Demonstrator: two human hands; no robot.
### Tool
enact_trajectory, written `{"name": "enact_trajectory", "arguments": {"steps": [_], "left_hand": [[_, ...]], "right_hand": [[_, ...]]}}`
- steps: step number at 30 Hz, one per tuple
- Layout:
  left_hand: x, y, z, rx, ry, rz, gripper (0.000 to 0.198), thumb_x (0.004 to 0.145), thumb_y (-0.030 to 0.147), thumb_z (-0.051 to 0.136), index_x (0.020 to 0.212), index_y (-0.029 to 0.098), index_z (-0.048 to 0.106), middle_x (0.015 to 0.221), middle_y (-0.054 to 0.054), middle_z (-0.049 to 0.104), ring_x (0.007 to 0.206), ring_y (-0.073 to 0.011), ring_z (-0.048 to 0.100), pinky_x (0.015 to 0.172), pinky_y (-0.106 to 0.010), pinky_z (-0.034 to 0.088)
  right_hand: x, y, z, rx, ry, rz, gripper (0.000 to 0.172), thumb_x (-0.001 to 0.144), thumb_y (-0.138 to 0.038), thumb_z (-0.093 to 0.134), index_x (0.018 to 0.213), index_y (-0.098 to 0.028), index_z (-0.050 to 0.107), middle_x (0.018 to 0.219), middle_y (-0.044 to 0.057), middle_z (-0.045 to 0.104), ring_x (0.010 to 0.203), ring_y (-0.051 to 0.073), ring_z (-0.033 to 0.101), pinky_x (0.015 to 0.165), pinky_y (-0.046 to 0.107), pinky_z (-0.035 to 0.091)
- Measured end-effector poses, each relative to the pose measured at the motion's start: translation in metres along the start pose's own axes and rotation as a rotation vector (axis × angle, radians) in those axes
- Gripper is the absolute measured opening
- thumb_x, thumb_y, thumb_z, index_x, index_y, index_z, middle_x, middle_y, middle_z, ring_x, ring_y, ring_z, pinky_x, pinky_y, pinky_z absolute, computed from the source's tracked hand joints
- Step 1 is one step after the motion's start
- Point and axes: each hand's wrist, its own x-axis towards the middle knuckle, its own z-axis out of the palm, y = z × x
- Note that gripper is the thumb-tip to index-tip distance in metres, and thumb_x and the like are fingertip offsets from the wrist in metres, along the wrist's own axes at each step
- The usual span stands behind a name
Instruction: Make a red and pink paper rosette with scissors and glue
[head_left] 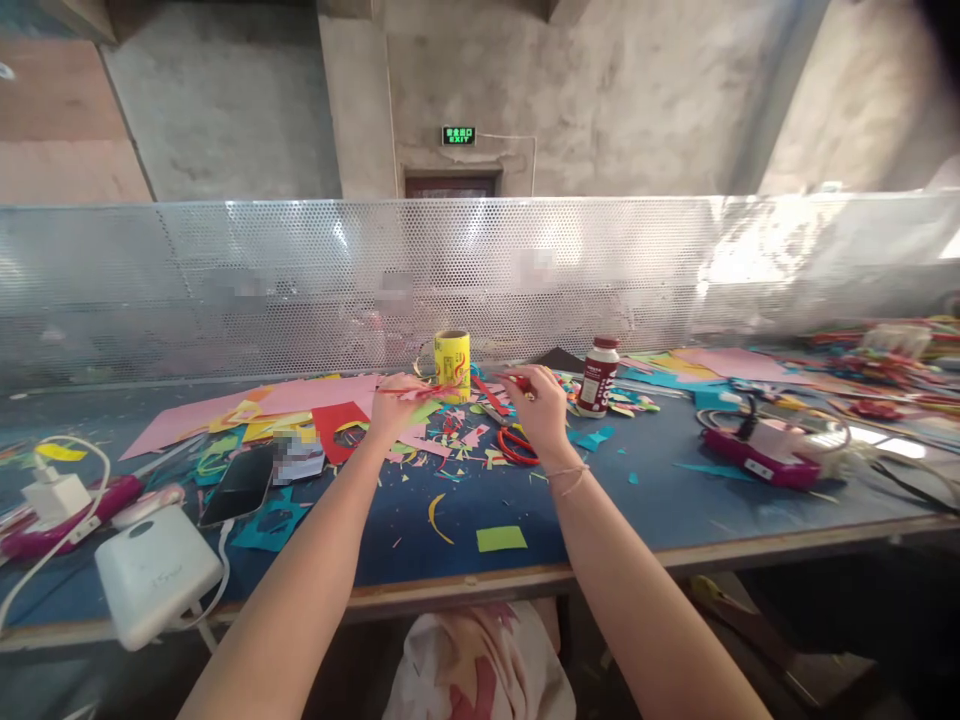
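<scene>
My left hand (399, 398) is over the paper scraps, just left of a yellow cardboard tube (451, 362) that stands upright. Its fingers are pinched together, with thin reddish pieces at their tips too blurred to name. To the right, my right hand (541, 398) is closed around a slim red pen-like stick (519, 382), whose end shows near the palm. Scissors with red handles (517, 450) lie on the table beneath my right hand. Red paper with a cut-out hole (330, 425) lies left of my left hand. Small coloured paper scraps (457, 440) are spread between the hands.
A dark-red and white bottle (599, 378) stands right of my right hand. Magenta power strips (761, 455) with cables sit at both sides. A phone (238, 485) and a white power bank (157, 575) lie at left. A perforated metal screen (300, 290) borders the table's back.
</scene>
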Motion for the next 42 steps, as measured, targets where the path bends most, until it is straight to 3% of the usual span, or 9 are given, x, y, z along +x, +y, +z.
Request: {"name": "enact_trajectory", "arguments": {"steps": [2, 5, 10, 15, 28, 34, 39, 42], "left_hand": [[-0.002, 0.002, -0.003, 0.155, 0.007, 0.23, 0.007, 0.064, 0.028, 0.071, 0.062, 0.022, 0.067, 0.078, -0.004, 0.068, 0.094, -0.0215, 0.057, 0.092, -0.041, 0.039], [-0.009, 0.004, -0.005, 0.436, 0.04, 0.576, 0.006, 0.072, 0.031, 0.065, 0.071, 0.028, 0.07, 0.085, -0.002, 0.07, 0.096, -0.0208, 0.056, 0.097, -0.042, 0.034], [-0.02, 0.005, -0.003, 0.635, 0.03, 0.755, 0.016, 0.082, 0.034, 0.055, 0.08, 0.032, 0.071, 0.096, 0.0, 0.07, 0.097, -0.0203, 0.055, 0.096, -0.043, 0.03], [-0.023, 0.009, -0.002, 0.659, -0.01, 0.733, 0.016, 0.083, 0.035, 0.054, 0.082, 0.032, 0.07, 0.097, -0.001, 0.069, 0.099, -0.0204, 0.056, 0.097, -0.043, 0.029], [-0.025, 0.01, -0.004, 0.58, -0.03, 0.651, 0.018, 0.082, 0.036, 0.053, 0.083, 0.032, 0.071, 0.097, 0.0, 0.07, 0.1, -0.0208, 0.055, 0.1, -0.042, 0.028], [-0.021, 0.013, 0.0, 0.518, -0.031, 0.572, 0.013, 0.077, 0.034, 0.059, 0.077, 0.031, 0.071, 0.088, -0.001, 0.07, 0.093, -0.0206, 0.057, 0.099, -0.039, 0.029], [-0.014, 0.011, 0.007, 0.567, 0.023, 0.444, 0.014, 0.066, 0.03, 0.067, 0.055, 0.022, 0.065, 0.06, -0.002, 0.061, 0.07, -0.0189, 0.056, 0.082, -0.035, 0.039], [-0.016, 0.018, 0.01, 0.473, -0.071, 0.28, 0.02, 0.061, 0.033, 0.071, 0.053, 0.019, 0.06, 0.053, 0.0, 0.054, 0.058, -0.0153, 0.051, 0.062, -0.028, 0.04]], "right_hand": [[-0.004, -0.004, 0.0, -0.095, -0.034, -0.138, 0.011, 0.08, -0.029, 0.057, 0.086, -0.024, 0.065, 0.088, 0.006, 0.063, 0.085, 0.019, 0.058, 0.077, 0.035, 0.049], [-0.008, -0.007, 0.002, -0.151, -0.082, -0.243, 0.018, 0.084, -0.024, 0.051, 0.095, -0.027, 0.065, 0.095, 0.006, 0.062, 0.094, 0.019, 0.058, 0.086, 0.037, 0.048], [-0.01, -0.011, 0.003, -0.188, -0.088, -0.36, 0.026, 0.086, -0.019, 0.047, 0.106, -0.026, 0.063, 0.101, 0.007, 0.061, 0.098, 0.018, 0.057, 0.088, 0.034, 0.048], [-0.012, -0.01, 0.006, -0.185, -0.203, -0.442, 0.031, 0.087, -0.016, 0.044, 0.111, -0.026, 0.061, 0.108, 0.007, 0.058, 0.103, 0.017, 0.055, 0.091, 0.033, 0.048], [-0.012, -0.009, 0.007, -0.161, -0.406, -0.367, 0.028, 0.088, -0.021, 0.045, 0.109, -0.026, 0.063, 0.106, 0.007, 0.057, 0.101, 0.017, 0.055, 0.089, 0.035, 0.048], [-0.01, -0.008, 0.005, -0.178, -0.452, -0.415, 0.033, 0.082, -0.014, 0.048, 0.111, -0.024, 0.061, 0.103, 0.007, 0.058, 0.098, 0.019, 0.053, 0.088, 0.038, 0.045], [-0.009, -0.01, 0.006, -0.205, -0.436, -0.323, 0.026, 0.077, -0.014, 0.052, 0.099, -0.021, 0.063, 0.092, 0.007, 0.061, 0.092, 0.021, 0.053, 0.085, 0.04, 0.043], [-0.009, -0.009, 0.008, -0.056, -0.458, -0.144, 0.03, 0.073, -0.014, 0.053, 0.102, -0.02, 0.061, 0.094, 0.007, 0.062, 0.091, 0.02, 0.056, 0.083, 0.037, 0.045]]}}
